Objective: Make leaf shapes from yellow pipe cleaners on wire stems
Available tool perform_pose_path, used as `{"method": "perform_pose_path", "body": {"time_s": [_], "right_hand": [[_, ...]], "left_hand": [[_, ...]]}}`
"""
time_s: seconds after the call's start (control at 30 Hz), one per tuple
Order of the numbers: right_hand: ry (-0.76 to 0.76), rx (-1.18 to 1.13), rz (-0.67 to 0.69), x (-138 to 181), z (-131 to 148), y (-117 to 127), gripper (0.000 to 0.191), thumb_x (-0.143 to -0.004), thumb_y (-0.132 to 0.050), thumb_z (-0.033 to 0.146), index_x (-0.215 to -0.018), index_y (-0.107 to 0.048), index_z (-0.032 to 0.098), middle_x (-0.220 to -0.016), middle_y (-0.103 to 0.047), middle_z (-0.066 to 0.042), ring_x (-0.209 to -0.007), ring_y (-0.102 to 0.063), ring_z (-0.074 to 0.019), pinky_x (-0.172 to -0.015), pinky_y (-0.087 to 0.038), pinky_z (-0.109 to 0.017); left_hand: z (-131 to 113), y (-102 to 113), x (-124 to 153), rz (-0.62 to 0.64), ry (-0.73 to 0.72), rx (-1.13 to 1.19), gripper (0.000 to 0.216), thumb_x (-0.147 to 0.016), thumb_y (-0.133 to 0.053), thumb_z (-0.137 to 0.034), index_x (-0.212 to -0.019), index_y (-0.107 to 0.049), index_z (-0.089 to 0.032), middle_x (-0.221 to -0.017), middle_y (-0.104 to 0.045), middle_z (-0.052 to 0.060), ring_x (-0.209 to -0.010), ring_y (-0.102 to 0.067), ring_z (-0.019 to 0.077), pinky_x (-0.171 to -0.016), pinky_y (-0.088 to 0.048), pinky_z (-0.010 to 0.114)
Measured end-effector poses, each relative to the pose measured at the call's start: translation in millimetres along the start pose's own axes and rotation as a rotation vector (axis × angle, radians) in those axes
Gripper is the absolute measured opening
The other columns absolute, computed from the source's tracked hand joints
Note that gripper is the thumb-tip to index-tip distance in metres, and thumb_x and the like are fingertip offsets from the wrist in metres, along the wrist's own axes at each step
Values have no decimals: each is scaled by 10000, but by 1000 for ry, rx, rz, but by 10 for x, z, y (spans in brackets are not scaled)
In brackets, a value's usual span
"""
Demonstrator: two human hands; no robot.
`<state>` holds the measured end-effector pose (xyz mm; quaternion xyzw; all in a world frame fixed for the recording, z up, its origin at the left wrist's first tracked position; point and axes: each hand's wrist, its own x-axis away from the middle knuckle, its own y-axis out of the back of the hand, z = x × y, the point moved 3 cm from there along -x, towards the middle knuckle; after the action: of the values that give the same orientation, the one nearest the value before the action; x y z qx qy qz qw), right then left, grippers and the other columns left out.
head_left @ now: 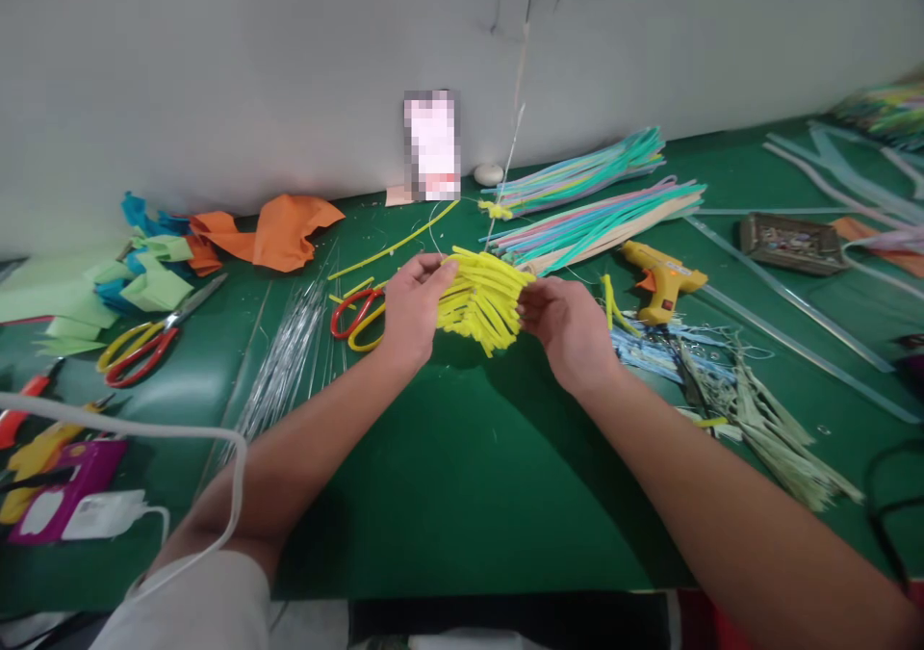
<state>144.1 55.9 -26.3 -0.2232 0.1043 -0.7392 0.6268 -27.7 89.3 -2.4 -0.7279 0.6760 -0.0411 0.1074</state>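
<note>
Above the middle of the green table I hold a bright yellow pipe-cleaner piece (480, 299), its short strands fanned out in a leaf-like shape. My left hand (415, 308) pinches its upper left side between thumb and fingers. On the opposite edge, the fingers of my right hand (574, 327) are closed at the strand ends; their tips are partly hidden. Red-and-yellow scissor handles (357, 315) lie beside my left hand. Behind the piece, a thin wire hangs down with a small yellow twisted bit (497, 209) on it.
Coloured pipe-cleaner bundles (592, 221) lie at the back, near a phone (431, 144) against the wall. A yellow glue gun (662, 279) sits right. Left are scissors (155, 337), orange paper (289, 233) and wires (285, 356). A white cable (238, 477) crosses my left arm.
</note>
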Motion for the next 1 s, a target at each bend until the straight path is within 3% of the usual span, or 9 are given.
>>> {"method": "perform_pose_path", "body": {"time_s": [0.2,0.4,0.6,0.87,1.0], "right_hand": [[152,161,-68,82,51,-19,235,-632,-811,381,-754,-712,206,-713,-652,23,-667,-561,-119,-658,-469,-275],[179,217,-53,76,75,-29,187,-636,-808,336,-721,-715,198,-690,-670,12,-673,-603,-143,-671,-483,-306],[187,220,-66,71,64,-25,167,-619,-799,313,-697,-706,199,-679,-668,12,-653,-603,-142,-653,-477,-304],[204,164,-45,61,40,-22,153,-644,-789,305,-698,-682,209,-687,-655,19,-649,-589,-134,-645,-471,-297],[219,104,-38,47,24,-12,159,-649,-789,299,-721,-677,211,-718,-647,21,-671,-587,-128,-674,-477,-300]], "left_hand": [[1,-52,72,92,21,-61,230,-690,-759,-336,-839,-659,-192,-775,-659,-13,-726,-621,123,-735,-522,274],[-40,-94,121,169,69,-52,232,-721,-740,-373,-810,-663,-173,-728,-651,-5,-691,-620,128,-689,-509,268],[-30,-83,105,160,54,-84,179,-703,-744,-325,-781,-690,-173,-739,-660,-1,-692,-610,124,-679,-498,259],[-16,-119,111,238,313,35,151,-682,-710,-249,-812,-676,-179,-777,-694,10,-733,-657,158,-727,-525,311],[-39,-109,100,231,226,18,209,-739,-678,-359,-826,-689,-169,-801,-696,28,-768,-662,173,-712,-527,309]]}}
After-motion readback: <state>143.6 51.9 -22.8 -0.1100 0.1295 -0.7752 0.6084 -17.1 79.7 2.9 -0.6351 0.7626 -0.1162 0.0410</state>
